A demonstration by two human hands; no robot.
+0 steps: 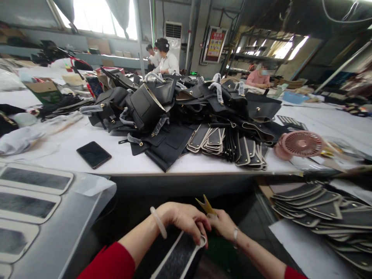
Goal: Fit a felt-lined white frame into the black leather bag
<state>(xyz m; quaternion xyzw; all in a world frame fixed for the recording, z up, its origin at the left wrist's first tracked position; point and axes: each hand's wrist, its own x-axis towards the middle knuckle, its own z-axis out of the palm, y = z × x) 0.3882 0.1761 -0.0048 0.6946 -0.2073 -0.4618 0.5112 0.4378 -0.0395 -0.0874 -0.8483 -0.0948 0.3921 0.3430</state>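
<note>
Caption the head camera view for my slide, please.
Left hand grips a pale-edged black piece, right hand holds a yellow forked tool, before a table heaped with black bags.

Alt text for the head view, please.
Two bare hands at work: the left grips the end of a black strip with pale edges, the right a yellow forked tool. Beyond, a white table bears heaped black bags, a phone and a pink fan. More strips lie at both sides; people sit behind.

A green exit sign (193, 73) glows; red poster (215, 45) text is illegible.
</note>
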